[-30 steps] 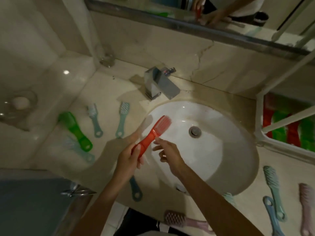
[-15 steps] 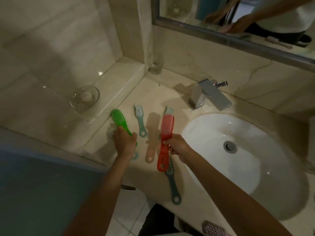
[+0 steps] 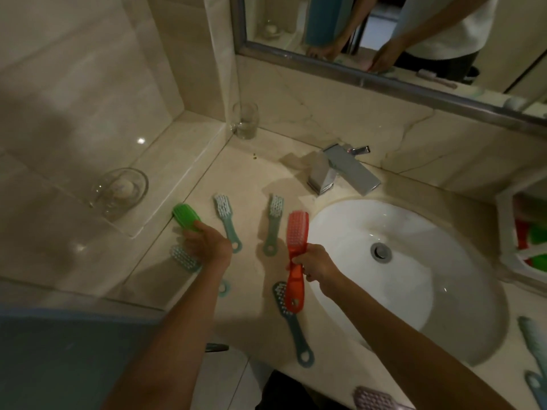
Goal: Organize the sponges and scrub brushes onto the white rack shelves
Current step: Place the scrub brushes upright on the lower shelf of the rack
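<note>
The red scrub brush (image 3: 297, 232) points bristle-end away in the right grip (image 3: 318, 266), whose fingers clench its handle over the tabletop (image 3: 248, 173) at the sink (image 3: 414, 291) rim. The left grip (image 3: 211, 242) grasps the green scrub brush (image 3: 186, 217) by its handle. A teal brush (image 3: 226, 220) and a second teal brush (image 3: 273, 224) lie between the grips, a third teal brush (image 3: 293, 324) just under the right grip. The white rack (image 3: 503, 220) stands well right of the right grip

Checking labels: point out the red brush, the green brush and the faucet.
red brush (image 3: 297, 229), head view, on its bristle head.
green brush (image 3: 186, 217), head view, on its head end.
faucet (image 3: 344, 170), head view, on the top of its spout.
</note>
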A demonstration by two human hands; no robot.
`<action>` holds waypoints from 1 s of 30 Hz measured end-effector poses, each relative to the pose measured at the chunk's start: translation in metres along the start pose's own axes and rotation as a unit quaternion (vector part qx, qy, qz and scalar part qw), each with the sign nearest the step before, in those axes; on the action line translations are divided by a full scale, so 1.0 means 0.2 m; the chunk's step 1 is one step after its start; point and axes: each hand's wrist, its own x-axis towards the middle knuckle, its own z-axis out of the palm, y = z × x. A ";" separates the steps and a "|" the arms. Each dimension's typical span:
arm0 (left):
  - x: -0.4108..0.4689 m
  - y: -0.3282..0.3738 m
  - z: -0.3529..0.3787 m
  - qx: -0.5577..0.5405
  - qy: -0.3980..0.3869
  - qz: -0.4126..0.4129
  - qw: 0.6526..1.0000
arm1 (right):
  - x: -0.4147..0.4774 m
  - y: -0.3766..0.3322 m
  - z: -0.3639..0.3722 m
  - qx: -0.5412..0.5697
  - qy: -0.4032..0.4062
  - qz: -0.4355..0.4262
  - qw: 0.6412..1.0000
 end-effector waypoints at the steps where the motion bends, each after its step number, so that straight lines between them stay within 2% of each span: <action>1: -0.01 0.01 0.00 -0.008 0.001 -0.004 1.000 | 0.00 0.01 0.00 -0.004 0.002 -0.003 1.000; 5: -0.03 0.05 -0.01 -0.046 0.028 -0.010 0.998 | -0.02 0.03 -0.04 -0.028 0.028 -0.027 0.999; 9: -0.09 0.10 -0.02 -0.112 0.043 0.031 0.992 | -0.04 0.05 -0.13 -0.069 0.079 -0.070 0.992; 14: -0.39 0.24 -0.03 -0.189 0.088 0.175 0.962 | -0.13 0.14 -0.38 -0.013 0.154 -0.106 0.982; 16: -0.54 0.30 0.01 -0.199 0.051 0.249 0.947 | -0.19 0.19 -0.49 0.037 0.186 -0.119 0.975; 19: -0.79 0.41 0.15 -0.152 -0.027 0.355 0.922 | -0.31 0.30 -0.67 0.113 0.250 -0.148 0.950; 25: -1.36 0.59 0.44 -0.078 -0.174 0.428 0.884 | -0.52 0.62 -1.03 0.180 0.361 -0.139 0.904; 30: -1.76 0.77 0.68 -0.028 -0.234 0.471 0.850 | -0.66 0.93 -1.33 0.223 0.422 -0.124 0.870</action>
